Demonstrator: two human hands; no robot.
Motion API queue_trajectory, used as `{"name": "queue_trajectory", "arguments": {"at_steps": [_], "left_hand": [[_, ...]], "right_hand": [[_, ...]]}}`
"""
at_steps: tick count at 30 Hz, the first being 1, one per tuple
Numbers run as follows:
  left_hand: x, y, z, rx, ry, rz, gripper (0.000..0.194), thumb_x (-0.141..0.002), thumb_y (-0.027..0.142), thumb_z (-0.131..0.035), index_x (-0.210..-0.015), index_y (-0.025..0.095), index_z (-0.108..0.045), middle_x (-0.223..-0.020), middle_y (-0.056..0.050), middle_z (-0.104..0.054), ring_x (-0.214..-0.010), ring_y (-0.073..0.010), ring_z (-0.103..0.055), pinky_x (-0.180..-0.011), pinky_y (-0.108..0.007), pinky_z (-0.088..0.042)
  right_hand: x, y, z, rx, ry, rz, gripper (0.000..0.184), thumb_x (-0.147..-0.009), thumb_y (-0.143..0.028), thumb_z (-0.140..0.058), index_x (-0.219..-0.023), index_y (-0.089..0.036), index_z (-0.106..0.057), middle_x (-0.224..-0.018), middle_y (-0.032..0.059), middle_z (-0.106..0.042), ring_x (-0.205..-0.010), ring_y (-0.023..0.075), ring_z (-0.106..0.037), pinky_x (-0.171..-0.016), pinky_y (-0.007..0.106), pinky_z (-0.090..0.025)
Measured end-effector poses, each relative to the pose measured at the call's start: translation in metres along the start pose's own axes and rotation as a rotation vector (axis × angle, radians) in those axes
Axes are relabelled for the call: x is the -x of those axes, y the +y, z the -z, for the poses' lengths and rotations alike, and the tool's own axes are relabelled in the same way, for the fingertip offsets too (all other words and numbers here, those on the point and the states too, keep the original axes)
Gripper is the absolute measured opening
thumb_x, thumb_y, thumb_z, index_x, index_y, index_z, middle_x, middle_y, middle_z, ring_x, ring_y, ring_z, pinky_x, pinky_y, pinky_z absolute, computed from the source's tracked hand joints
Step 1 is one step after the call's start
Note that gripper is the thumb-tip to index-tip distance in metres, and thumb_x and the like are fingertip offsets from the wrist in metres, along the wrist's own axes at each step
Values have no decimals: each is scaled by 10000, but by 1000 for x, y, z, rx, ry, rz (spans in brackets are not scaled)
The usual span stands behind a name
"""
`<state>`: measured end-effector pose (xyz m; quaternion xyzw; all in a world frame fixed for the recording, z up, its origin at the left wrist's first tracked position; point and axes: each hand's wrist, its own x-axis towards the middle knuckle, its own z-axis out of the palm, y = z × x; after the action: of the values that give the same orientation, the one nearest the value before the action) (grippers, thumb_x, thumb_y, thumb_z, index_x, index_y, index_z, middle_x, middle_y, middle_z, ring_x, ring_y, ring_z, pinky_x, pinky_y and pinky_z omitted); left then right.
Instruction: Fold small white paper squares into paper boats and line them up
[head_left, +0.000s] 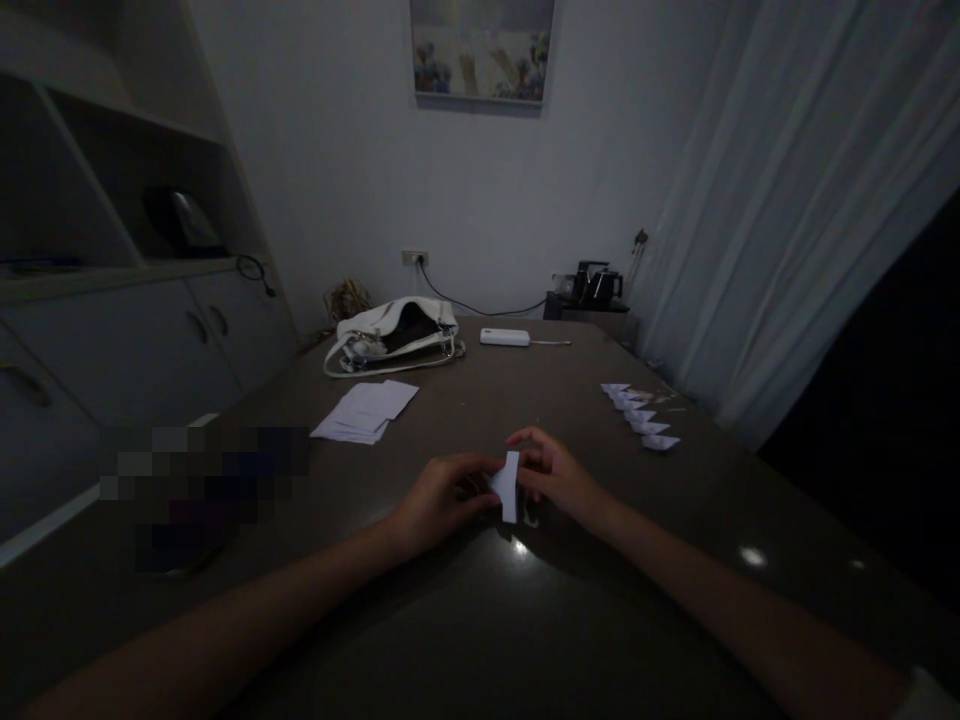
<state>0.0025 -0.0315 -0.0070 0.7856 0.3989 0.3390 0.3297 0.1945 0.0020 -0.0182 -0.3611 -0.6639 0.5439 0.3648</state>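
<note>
Just above the dark table (465, 620), a small piece of folded white paper (508, 487) is held up between both hands. My left hand (448, 497) pinches it from the left, thumb and fingertips at its edge. From the other side my right hand (556, 478) grips it; the index finger is raised and curved, and some of the other fingers are hidden behind the paper. Over to the right stand several folded paper boats (646, 427) in a row. A loose stack of white paper sheets (367, 412) lies to the left, beyond my left hand.
A white handbag (397, 332) sits open at the table's far left. Right of it lies a white power bank (505, 338) with a short cable. A blurred-out object (210, 495) is at the left edge. A curtain (750, 200) hangs along the right.
</note>
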Motion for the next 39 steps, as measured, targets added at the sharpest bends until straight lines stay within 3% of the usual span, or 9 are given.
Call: {"name": "queue_trajectory", "arguments": {"at_steps": [18, 24, 27, 31, 39], "left_hand": [[1, 6, 5, -53, 8, -165, 207, -777, 298, -592, -924, 172, -663, -859, -56, -638, -776, -161, -587, -688, -241, -436], [0, 8, 4, 45, 36, -55, 195, -763, 309, -604, -852, 149, -672, -825, -56, -642, -777, -172, -588, -678, -252, -435], [-3, 6, 3, 254, 40, 90, 223, -744, 321, -619, -826, 116, -653, -795, -63, -648, -754, -175, -590, -683, -268, -442], [-6, 1, 3, 474, 92, 246, 284, -706, 361, -649, -813, 101, -616, -704, -33, -622, -623, -128, -556, -569, -220, -416], [-7, 2, 3, 468, 136, 270, 291, -689, 385, -648, -747, 106, -589, -605, 11, -548, -541, -83, -482, -506, -186, -360]], "right_hand": [[5, -6, -6, 1, -61, -1, 463, -625, -132, -615, -1031, -204, -404, -706, -46, -562, -572, 87, -543, -521, 207, -418], [6, -11, -6, -6, -67, -25, 425, -662, -169, -609, -1036, -201, -411, -709, -37, -572, -484, 62, -482, -418, 172, -351], [7, -15, -6, -48, -62, -16, 375, -709, -268, -609, -1032, -201, -430, -734, -17, -572, -512, 69, -495, -426, 174, -355], [7, -19, -6, -68, -23, 27, 300, -753, -362, -565, -982, -182, -494, -726, -1, -551, -528, 75, -501, -425, 181, -359], [8, -18, -6, 74, 20, 112, 381, -715, -373, -631, -1030, -173, -553, -853, 48, -593, -631, 97, -519, -460, 186, -379]]}}
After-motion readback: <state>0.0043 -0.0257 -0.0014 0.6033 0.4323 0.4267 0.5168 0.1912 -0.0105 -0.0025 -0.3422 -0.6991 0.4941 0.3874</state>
